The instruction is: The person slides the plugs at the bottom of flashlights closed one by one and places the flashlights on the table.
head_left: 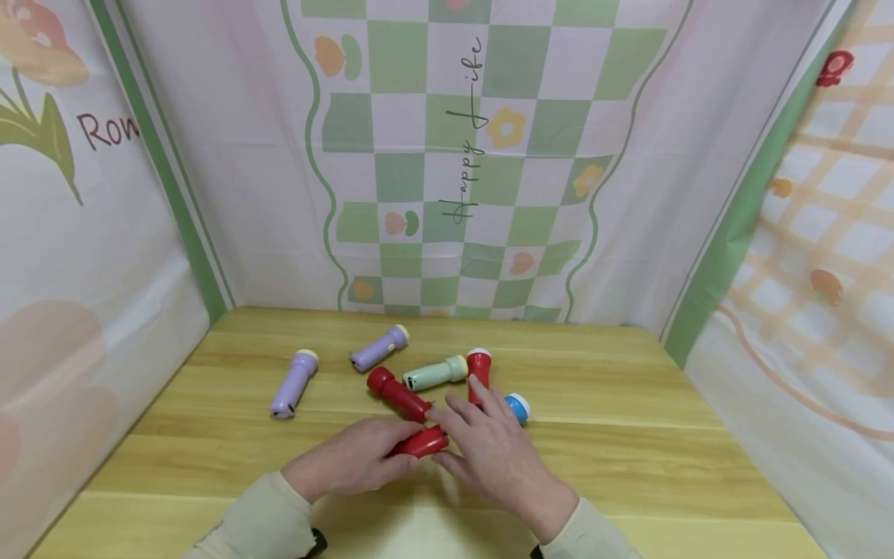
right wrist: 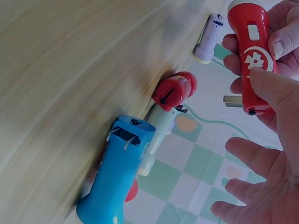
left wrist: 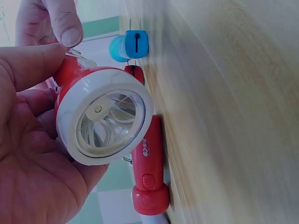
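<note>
My left hand [head_left: 352, 460] grips a red flashlight [head_left: 424, 442] with a white head, close above the table. In the left wrist view its clear lens [left wrist: 110, 121] faces the camera. A white flower print [right wrist: 256, 60] and a pale switch [right wrist: 253, 32] show on the body in the right wrist view. Two metal plug prongs [right wrist: 232, 101] stick out near the tail. My right hand [head_left: 499, 454] pinches that tail end between thumb and index finger, its other fingers spread. Just beyond lies a darker red flashlight [head_left: 400, 394].
Two purple flashlights [head_left: 293, 386] lie on the left and back of the wooden table [head_left: 628, 466]. A pale green flashlight [head_left: 434, 374] and a red, white-topped one [head_left: 479, 365] lie behind my hands. A blue flashlight [right wrist: 122, 165], prongs out, is partly hidden by my right hand in the head view.
</note>
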A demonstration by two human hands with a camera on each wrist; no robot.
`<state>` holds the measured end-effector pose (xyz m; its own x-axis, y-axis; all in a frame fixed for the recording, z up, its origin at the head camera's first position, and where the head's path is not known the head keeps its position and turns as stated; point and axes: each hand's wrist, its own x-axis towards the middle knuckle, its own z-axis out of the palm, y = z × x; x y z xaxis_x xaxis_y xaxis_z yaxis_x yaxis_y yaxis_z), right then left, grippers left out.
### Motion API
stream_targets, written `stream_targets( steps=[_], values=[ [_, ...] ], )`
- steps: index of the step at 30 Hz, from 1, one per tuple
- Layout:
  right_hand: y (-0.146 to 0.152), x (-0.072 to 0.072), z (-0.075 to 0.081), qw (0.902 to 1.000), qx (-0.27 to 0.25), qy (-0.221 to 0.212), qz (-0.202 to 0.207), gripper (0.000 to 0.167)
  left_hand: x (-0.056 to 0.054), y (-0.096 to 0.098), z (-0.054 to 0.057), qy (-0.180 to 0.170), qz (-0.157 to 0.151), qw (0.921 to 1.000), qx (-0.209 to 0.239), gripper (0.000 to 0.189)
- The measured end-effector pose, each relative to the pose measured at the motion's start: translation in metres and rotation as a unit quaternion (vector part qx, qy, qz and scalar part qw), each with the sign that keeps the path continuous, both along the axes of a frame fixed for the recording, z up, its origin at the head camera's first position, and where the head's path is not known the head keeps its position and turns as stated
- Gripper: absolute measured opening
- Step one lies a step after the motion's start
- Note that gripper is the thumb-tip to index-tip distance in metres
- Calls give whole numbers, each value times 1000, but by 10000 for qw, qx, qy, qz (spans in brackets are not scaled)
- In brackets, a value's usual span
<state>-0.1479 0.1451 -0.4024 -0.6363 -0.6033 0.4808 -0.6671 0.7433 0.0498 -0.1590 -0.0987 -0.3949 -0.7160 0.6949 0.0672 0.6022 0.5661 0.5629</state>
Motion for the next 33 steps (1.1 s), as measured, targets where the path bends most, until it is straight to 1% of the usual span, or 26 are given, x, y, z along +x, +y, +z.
stream_targets(
  steps=[2,5,8,12,15,18,19,23,27,31,33],
  values=[
    [0,0,0,10000,-23,46,41,50,0,0,1,-44,0,10000,3,29],
    [0,0,-1,9999,-49,72,71,46,0,0,1,-82,-15,10000,22,29],
    [1,0,-1,9999,-70,20,79,42,0,0,2,-110,-73,9999,67,28],
    [1,1,0,9999,-89,-103,78,38,0,0,1,-138,-102,9998,78,32],
    [0,1,1,9998,-78,-145,65,37,0,0,0,-76,-79,9999,49,34],
    [0,1,2,9998,-90,-163,74,36,2,1,0,63,-22,10000,-23,36],
    [0,1,3,9998,-84,-157,73,37,2,1,0,126,1,9999,-57,38],
    [-1,1,7,9999,-35,-133,60,37,6,4,0,564,62,9983,-154,39],
    [-1,2,12,10000,31,-79,30,35,9,9,1,1037,112,9944,-161,38],
    [-1,3,15,10000,50,34,47,34,13,14,1,1499,242,9882,-202,38],
    [-1,3,16,9999,59,70,46,34,15,16,1,1764,312,9836,-232,39]
  ],
)
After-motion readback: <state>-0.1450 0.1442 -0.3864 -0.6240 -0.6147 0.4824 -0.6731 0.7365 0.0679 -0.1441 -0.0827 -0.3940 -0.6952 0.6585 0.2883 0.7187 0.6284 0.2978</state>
